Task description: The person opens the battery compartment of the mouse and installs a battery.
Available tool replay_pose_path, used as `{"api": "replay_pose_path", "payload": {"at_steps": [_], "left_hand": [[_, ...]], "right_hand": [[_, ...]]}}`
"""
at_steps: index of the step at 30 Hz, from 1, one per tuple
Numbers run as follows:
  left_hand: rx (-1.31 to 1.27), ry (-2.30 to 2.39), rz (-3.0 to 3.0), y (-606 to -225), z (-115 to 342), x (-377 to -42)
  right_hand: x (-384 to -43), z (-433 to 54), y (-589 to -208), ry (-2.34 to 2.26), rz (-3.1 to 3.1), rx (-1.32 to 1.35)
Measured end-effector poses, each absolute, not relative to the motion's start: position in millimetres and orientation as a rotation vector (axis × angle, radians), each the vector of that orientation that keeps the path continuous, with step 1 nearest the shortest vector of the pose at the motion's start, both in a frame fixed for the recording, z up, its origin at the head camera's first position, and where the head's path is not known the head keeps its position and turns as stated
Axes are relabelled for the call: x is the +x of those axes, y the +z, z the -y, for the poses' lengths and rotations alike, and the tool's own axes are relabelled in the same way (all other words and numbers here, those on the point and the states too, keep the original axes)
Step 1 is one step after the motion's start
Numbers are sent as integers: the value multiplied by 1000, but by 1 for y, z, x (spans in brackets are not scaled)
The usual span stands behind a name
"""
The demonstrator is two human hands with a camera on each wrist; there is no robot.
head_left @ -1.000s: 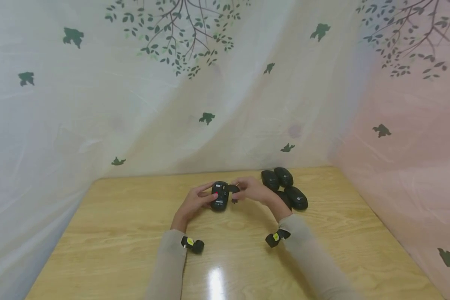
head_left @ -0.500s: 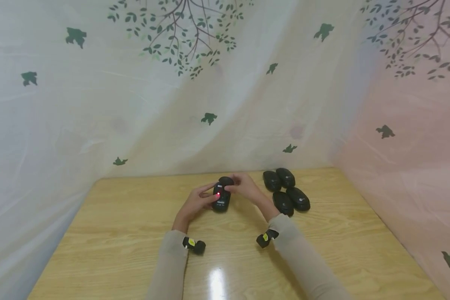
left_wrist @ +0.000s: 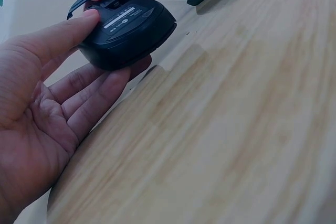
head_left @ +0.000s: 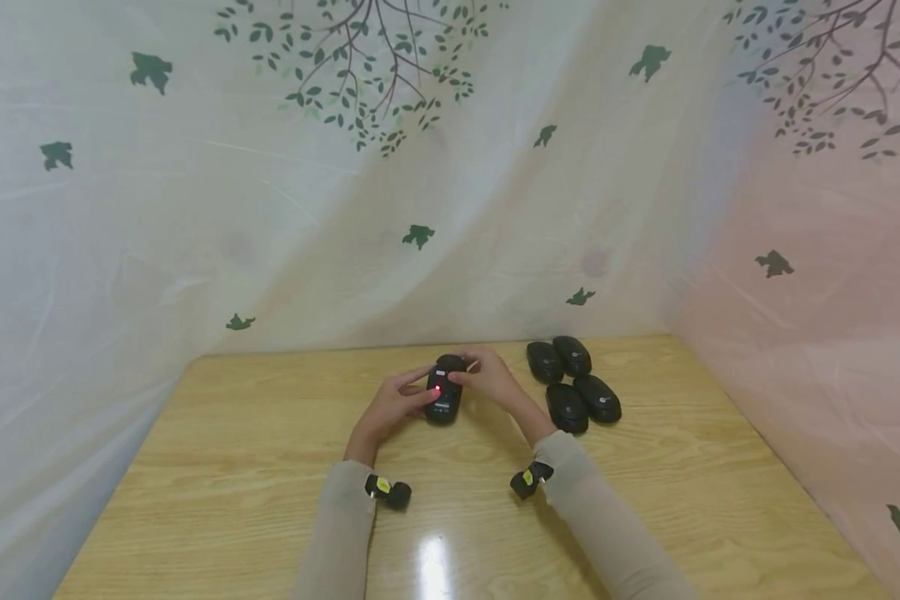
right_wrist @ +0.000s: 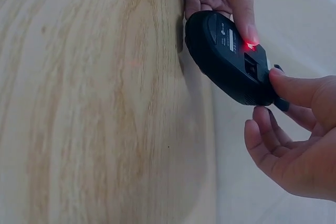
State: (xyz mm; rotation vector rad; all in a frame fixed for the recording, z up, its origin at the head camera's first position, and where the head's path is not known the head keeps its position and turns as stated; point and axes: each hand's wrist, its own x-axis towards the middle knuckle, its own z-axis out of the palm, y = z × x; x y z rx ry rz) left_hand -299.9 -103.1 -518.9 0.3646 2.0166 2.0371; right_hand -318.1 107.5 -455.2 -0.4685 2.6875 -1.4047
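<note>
A black computer mouse (head_left: 442,410) is held with its underside up, above the far middle of the table. My left hand (head_left: 390,407) grips it, thumb across the base and fingers beneath the body (left_wrist: 128,45). Red light from its sensor glows at the left thumb tip. The battery compartment (right_wrist: 251,67) is uncovered in the right wrist view. My right hand (head_left: 495,379) pinches a small black cover (left_wrist: 77,4) at the mouse's far end, with the thumb beside the compartment. Part of the cover is hidden by the right fingers.
Several more black mice (head_left: 567,407) sit right side up in a cluster to the right of the hands. The wooden table (head_left: 270,500) ends at a pale cloth backdrop (head_left: 330,275) with leaf and bird prints.
My right hand has brought the cover from beside the mouse to its far end. The red glow has become brighter. The left hand stays on the mouse, nearly still.
</note>
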Motion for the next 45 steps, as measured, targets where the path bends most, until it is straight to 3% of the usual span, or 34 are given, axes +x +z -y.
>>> {"api": "replay_pose_path", "payload": {"at_steps": [15, 30, 45], "left_hand": [[352, 2007, -2056, -517, 103, -298], [350, 2027, -2036, -518, 103, -299], [387, 2012, -2030, -519, 105, -300]], "right_hand": [[-312, -105, -458, -1323, -2633, -557], [-309, -99, -467, -1415, -2593, -274], [-309, -106, -462, -1240, -2644, -475]]}}
